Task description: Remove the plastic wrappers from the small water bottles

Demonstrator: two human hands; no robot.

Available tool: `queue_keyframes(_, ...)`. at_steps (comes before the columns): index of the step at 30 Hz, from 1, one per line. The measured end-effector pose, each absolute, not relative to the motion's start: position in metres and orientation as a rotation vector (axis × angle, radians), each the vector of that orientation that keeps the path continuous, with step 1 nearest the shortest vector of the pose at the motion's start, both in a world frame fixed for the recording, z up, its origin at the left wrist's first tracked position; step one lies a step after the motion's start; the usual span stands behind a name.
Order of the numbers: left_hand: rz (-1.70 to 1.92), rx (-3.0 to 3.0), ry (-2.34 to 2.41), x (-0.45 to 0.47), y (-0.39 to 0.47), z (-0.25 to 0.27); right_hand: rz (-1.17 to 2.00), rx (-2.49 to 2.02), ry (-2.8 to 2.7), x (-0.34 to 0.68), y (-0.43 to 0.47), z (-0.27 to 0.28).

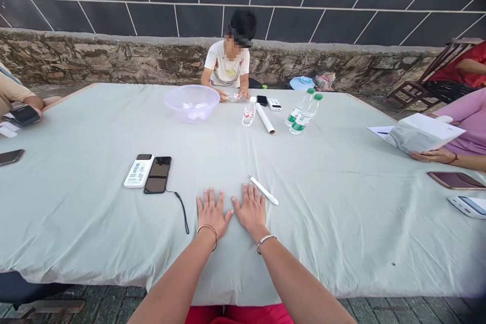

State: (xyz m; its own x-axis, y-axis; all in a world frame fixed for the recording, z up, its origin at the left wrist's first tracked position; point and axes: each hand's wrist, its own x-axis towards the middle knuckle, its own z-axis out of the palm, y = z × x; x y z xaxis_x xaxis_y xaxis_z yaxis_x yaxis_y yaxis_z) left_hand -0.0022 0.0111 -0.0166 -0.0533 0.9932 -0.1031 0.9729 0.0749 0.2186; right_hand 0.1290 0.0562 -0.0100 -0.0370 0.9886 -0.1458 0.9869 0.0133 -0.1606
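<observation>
Both of my hands lie palm down on the pale cloth-covered table (311, 223), side by side and slightly apart. My left hand (212, 212) has its fingers spread and wears a thin bracelet at the wrist. My right hand (250, 208) is flat too, fingers stretched out, with nothing under it that shows. A white pen (263, 190) lies just beyond and to the right of my right fingertips. Left of my left hand are a dark phone (158, 175) with a black wrist strap (184, 212) and a white power bank (138, 171).
A purple basin (171, 104) with white items inside stands near a person (228, 63) across the table. A small bottle (248, 112), a white roll (265, 119) and two green-capped bottles (301, 120) stand or lie nearby. Another person at right holds a white box (425, 131).
</observation>
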Motion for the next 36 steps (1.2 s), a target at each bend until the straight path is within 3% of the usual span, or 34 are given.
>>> queue_keyframes(36, -0.001, 2.077, 2.156, -0.018, -0.043, -0.016, 0.180, -2.660, -1.775, 0.227, -0.022, -0.008)
